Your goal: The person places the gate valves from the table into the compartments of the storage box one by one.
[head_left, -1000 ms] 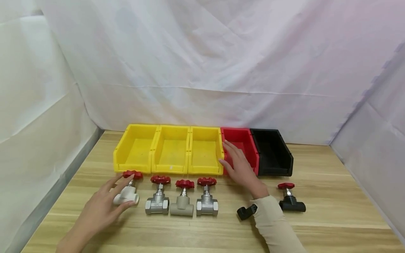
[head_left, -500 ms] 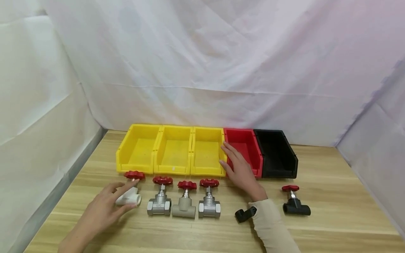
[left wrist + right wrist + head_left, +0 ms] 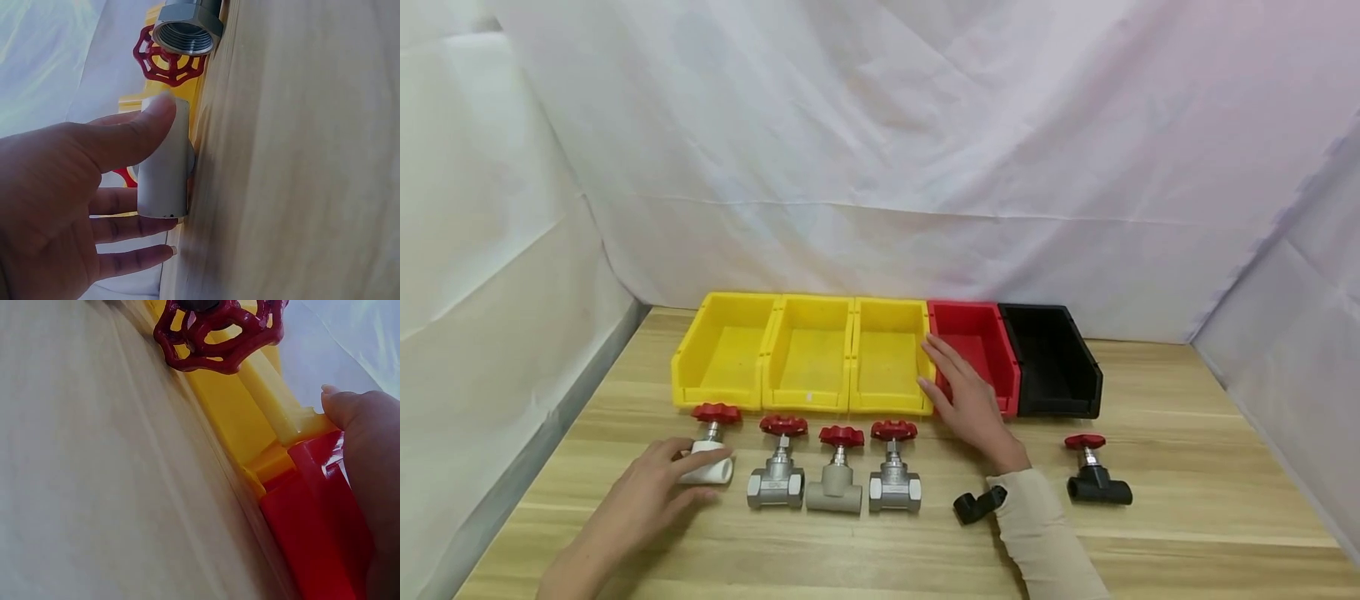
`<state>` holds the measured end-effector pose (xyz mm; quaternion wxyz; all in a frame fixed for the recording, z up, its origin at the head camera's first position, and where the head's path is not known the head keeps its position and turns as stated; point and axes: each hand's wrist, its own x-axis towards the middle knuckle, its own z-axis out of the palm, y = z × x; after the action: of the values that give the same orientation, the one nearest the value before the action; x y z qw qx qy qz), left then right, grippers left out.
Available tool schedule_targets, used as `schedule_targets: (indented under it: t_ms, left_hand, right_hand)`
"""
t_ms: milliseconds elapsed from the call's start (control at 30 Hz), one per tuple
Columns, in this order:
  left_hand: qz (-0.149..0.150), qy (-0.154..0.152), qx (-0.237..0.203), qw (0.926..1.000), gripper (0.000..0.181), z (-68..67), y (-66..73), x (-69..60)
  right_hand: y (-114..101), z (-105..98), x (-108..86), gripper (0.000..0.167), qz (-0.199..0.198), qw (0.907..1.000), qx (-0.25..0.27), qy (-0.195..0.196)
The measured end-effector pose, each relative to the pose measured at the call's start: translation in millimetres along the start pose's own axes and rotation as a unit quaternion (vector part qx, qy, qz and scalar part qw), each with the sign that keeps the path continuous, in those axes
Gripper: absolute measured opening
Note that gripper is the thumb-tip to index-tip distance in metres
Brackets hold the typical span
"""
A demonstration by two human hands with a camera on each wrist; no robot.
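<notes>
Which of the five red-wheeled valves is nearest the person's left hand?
The white valve, leftmost of all, with the left hand at its body. It alone is white; the two silver valves, beige valve and black valve are farther right.

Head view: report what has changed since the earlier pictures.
The left hand has brought its index fingertip from near the red handwheel down to the body of the white valve, toward the person; whether it grips is unclear. Unchanged: the right hand at the right wall of the rightmost yellow bin; other valves and bins show no clear move.
</notes>
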<state>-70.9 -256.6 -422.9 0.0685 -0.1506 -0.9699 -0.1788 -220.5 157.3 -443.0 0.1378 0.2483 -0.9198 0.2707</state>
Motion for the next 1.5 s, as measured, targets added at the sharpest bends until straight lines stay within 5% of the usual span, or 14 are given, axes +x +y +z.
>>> schedule_targets:
  t_ms: [333, 1500]
  left_hand:
    - [0.044, 0.041, 0.000, 0.9982, 0.040, 4.3, -4.6, 4.1]
    - [0.053, 0.040, 0.009, 0.9978, 0.039, 5.7, -1.5, 7.8]
  right_hand:
    - [0.2, 4.0, -0.6, 0.069, -0.006, 0.9999, -0.009, 0.010]
    - [-1.5, 4.9, -1.2, 0.070, 0.012, 0.9995, -0.022, 0.019]
